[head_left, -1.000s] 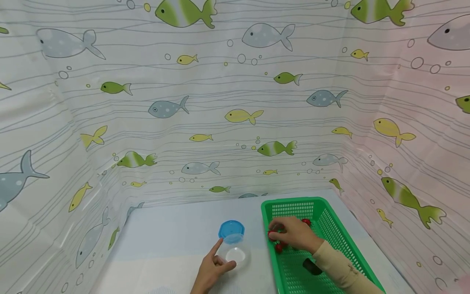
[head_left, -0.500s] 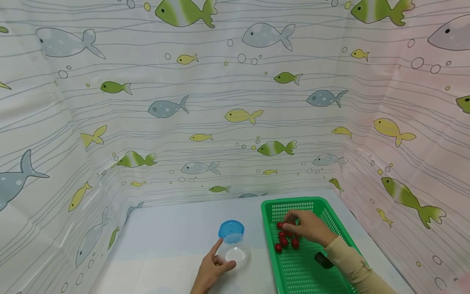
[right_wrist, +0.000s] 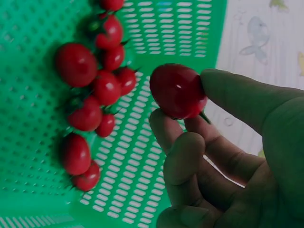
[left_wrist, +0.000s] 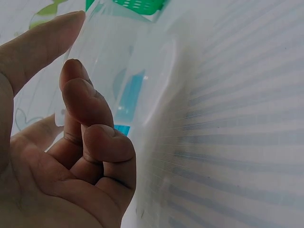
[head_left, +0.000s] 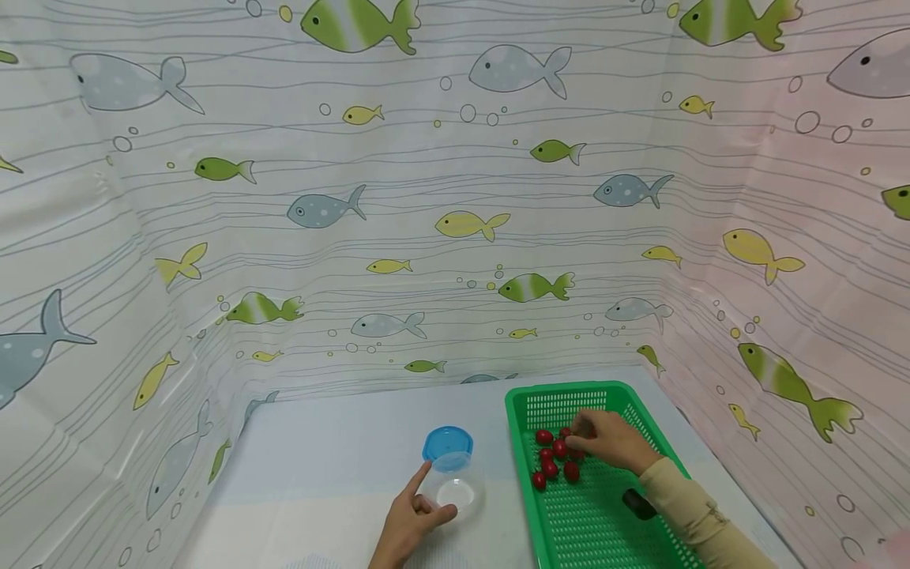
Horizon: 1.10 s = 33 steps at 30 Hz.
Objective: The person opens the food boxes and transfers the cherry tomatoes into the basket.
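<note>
My left hand (head_left: 408, 521) holds a small clear plastic container (head_left: 456, 496) at its near left side, thumb and index finger spread along the rim. In the left wrist view the other fingers (left_wrist: 109, 142) are curled beside its wall. Just behind the container lies a blue lid (head_left: 448, 442). Over the green basket (head_left: 529, 506), my right hand (head_left: 614, 442) pinches a red cherry tomato (right_wrist: 175, 90) with a green stem between thumb and fingers. Several more cherry tomatoes (right_wrist: 107, 88) lie loose on the basket floor, partly under that hand in the head view.
The basket's perforated walls rise around the right hand. A white table (head_left: 320, 466) carries everything. Behind and at both sides hang fish-printed curtains (head_left: 455, 261). A small black device (head_left: 638, 503) sits at the right wrist by the beige sleeve (head_left: 693, 506).
My right hand has moved right from the basket's left wall, uncovering several cherry tomatoes. The left hand, container and lid have not moved.
</note>
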Tool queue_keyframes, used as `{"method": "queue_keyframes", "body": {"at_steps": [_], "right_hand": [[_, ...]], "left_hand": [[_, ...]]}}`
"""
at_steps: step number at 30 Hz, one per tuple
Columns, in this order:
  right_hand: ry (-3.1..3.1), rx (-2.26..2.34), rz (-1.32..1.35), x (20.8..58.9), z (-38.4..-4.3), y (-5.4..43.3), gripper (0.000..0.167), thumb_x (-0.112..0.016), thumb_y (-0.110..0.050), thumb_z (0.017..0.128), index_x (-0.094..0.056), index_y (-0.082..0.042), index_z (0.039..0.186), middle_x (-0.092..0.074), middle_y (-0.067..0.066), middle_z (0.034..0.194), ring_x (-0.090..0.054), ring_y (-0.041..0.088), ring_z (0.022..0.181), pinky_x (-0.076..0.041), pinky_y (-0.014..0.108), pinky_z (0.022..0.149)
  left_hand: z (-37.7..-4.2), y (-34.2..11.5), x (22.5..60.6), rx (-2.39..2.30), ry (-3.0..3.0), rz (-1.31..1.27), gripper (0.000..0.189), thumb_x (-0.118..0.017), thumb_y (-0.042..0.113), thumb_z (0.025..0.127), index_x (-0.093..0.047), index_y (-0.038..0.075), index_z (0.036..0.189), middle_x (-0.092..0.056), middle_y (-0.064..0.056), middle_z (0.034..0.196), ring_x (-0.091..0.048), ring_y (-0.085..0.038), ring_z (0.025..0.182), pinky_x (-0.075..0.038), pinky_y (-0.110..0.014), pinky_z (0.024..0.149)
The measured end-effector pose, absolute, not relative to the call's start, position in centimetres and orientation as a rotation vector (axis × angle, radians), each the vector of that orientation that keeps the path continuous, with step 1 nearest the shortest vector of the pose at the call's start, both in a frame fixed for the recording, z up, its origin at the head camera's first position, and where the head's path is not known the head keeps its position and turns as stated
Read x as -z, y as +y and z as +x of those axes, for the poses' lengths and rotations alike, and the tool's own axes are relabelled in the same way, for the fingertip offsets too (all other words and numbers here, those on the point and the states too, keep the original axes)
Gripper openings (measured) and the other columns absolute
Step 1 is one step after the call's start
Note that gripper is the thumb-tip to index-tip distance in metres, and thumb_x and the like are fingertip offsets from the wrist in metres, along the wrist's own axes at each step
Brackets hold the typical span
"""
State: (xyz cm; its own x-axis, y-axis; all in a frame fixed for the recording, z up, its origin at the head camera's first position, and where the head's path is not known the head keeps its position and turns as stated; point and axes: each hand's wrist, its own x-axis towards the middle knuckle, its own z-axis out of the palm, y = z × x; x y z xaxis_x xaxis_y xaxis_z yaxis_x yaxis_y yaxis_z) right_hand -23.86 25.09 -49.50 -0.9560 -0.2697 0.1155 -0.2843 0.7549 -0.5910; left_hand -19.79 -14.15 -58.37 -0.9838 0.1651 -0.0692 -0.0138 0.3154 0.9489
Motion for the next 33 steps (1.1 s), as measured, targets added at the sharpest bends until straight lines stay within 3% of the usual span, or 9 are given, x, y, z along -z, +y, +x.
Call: {"method": "queue_keyframes", "body": {"at_steps": [9,23,33], "right_hand": [[-3.010,-0.900,0.419,51.2,-24.5,26.5,0.020,-0.080,-0.026,0.087,-0.067,-0.012,0.091,-0.066,-0.005,0.085,-0.061,0.012,0.078,-0.051,0.037,0.068],[-3.056,-0.852,0.560,53.7,-24.8,27.7,0.018,-0.080,-0.016,0.084,-0.064,-0.010,0.080,-0.059,-0.005,0.073,-0.049,0.009,0.062,-0.042,0.029,0.055],[-3.119,-0.856,0.350,53.4,-25.1,27.6,0.019,-0.077,-0.023,0.089,-0.063,-0.012,0.081,-0.058,-0.004,0.072,-0.050,0.015,0.063,-0.042,0.033,0.056]], "left_hand": [[-20.0,-14.1,58.5,-1.751,2.420,0.136,0.098,-0.084,0.035,0.084,-0.030,0.004,0.159,-0.061,-0.001,0.069,-0.053,-0.014,0.066,-0.042,-0.026,0.060],[-20.0,-13.6,58.3,-1.760,2.411,0.149,0.097,-0.085,0.035,0.084,-0.030,0.004,0.159,-0.061,-0.001,0.069,-0.052,-0.014,0.066,-0.043,-0.026,0.059],[-19.9,-13.6,58.4,-1.756,2.414,0.148,0.096,-0.084,0.033,0.084,-0.031,0.006,0.159,-0.060,-0.001,0.068,-0.052,-0.015,0.066,-0.042,-0.026,0.059]]}}
